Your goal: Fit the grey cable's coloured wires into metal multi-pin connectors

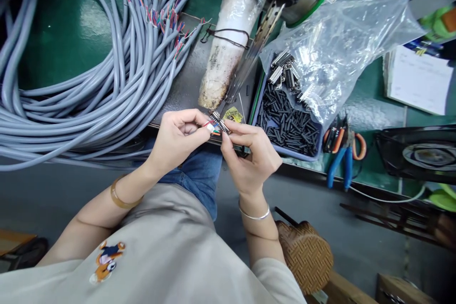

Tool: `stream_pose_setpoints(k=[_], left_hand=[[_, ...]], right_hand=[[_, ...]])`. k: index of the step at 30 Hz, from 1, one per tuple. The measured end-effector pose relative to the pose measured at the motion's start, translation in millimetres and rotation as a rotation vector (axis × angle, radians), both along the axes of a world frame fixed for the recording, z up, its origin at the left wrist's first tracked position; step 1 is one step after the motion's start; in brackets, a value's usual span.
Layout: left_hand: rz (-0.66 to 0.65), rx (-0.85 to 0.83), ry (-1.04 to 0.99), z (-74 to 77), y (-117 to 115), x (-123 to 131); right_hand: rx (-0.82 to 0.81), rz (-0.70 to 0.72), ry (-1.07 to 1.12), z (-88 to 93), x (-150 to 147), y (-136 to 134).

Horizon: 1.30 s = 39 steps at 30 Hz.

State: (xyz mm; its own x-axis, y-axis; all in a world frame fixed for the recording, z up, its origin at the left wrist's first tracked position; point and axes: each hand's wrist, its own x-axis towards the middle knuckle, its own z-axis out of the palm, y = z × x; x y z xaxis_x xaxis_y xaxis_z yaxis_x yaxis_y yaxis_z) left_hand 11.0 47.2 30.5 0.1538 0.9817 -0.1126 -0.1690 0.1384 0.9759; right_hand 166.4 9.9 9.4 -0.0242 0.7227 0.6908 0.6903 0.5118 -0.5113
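Observation:
My left hand (185, 137) pinches thin coloured wires (210, 125) between thumb and forefinger, right at the connector's pins. In my right hand (249, 149) is the other end of a small metal multi-pin connector (220, 122), gripped by thumb and fingertips. Red, blue, green and orange strands show beside it; whether any is fixed to a pin cannot be made out. Just beyond the fingers are the worn tip of a white plastic-wrapped tapered piece (228, 33) and a perforated metal tube (258, 40). A yellow scrap (233, 114) lies close by.
Grey cables (117, 80) with stripped coloured ends cover the left of the green table. At right stands a blue bin (306, 153) of black sleeves (285, 121), with a clear bag (338, 47) of metal connectors (285, 73). Cutters (340, 166) and papers (416, 78) lie farther right.

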Motion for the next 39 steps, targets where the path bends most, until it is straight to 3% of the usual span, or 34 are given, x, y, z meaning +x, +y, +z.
stream_pose_setpoints(k=[13, 21, 31, 39], left_hand=[[0.02, 0.066, 0.114, -6.2, -2, 0], [0.033, 0.083, 0.111, 1.5, 0, 2], [-0.011, -0.049, 0.063, -1.8, 1, 0], [-0.062, -0.068, 0.003, -3.2, -7, -3]], right_hand=[[-0.027, 0.026, 0.049, -1.6, 4, 4], [-0.038, 0.029, 0.059, 4.3, 2, 6], [0.03, 0.018, -0.081, -2.1, 2, 0], [-0.087, 0.012, 0.093, 3.6, 10, -12]])
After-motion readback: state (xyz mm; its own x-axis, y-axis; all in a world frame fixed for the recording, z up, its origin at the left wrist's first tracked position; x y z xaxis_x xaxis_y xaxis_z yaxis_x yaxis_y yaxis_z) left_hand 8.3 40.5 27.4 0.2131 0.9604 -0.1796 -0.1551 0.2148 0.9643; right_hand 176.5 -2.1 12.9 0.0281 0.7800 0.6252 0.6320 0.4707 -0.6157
